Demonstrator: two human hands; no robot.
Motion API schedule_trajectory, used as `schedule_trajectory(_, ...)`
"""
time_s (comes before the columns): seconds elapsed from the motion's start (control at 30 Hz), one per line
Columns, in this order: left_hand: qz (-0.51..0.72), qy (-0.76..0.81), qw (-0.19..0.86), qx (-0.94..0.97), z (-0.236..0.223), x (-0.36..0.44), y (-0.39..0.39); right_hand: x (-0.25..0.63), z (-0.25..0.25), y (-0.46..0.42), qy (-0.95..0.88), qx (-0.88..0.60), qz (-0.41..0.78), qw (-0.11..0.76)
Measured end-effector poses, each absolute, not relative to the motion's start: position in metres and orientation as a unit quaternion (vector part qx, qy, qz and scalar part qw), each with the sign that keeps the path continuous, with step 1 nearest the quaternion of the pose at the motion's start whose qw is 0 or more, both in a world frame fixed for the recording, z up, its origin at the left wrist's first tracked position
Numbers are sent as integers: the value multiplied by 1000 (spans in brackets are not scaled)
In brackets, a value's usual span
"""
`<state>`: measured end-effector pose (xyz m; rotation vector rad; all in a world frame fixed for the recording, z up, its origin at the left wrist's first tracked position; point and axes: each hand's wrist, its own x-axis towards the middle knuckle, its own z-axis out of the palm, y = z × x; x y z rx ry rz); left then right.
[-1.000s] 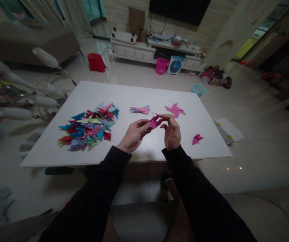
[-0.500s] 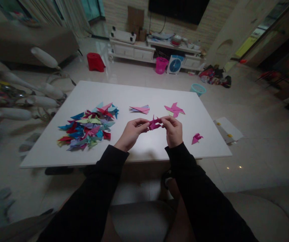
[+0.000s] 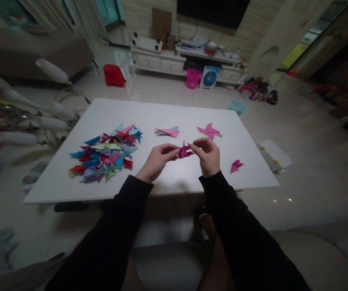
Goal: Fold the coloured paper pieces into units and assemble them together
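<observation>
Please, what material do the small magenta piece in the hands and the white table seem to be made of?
The magenta piece, pinched between left hand and right hand, looks like thin matte paper: sharp creases, pointed flaps. The white table has a smooth, slightly glossy top, perhaps laminate or painted board; I cannot tell which.

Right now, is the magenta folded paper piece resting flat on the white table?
No, the magenta folded paper piece is pinched between the left hand and right hand, lifted above the white table.

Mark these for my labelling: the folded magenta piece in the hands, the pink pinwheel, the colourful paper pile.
folded magenta piece (image 3: 184, 151), head view, its middle
pink pinwheel (image 3: 209, 131), head view, centre
colourful paper pile (image 3: 105, 152), head view, middle
</observation>
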<state>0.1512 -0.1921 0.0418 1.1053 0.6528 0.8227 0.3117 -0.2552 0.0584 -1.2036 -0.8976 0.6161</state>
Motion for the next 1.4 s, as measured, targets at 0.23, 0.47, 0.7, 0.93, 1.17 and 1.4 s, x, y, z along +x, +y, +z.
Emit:
schedule_trajectory(0.23,404,292,741,450,44,152,-192,316,54,-254,-395,-546,277,686)
schedule_trajectory(0.47,406,283,754,432,44,153,-193,313,55,-257,-414,-559,286,659)
schedule_trajectory(0.7,410,277,756,430,46,154,-195,308,62,-260,-426,-566,264,654)
schedule_trajectory(0.93,404,282,752,439,45,154,-195,304,63,-262,-434,-561,265,653)
schedule_trajectory(1.17,388,269,754,457,42,154,-194,303,63,-261,-441,-562,242,656)
schedule_trajectory(1.4,386,271,755,456,42,155,-196,304,60,-261,-441,-557,233,664)
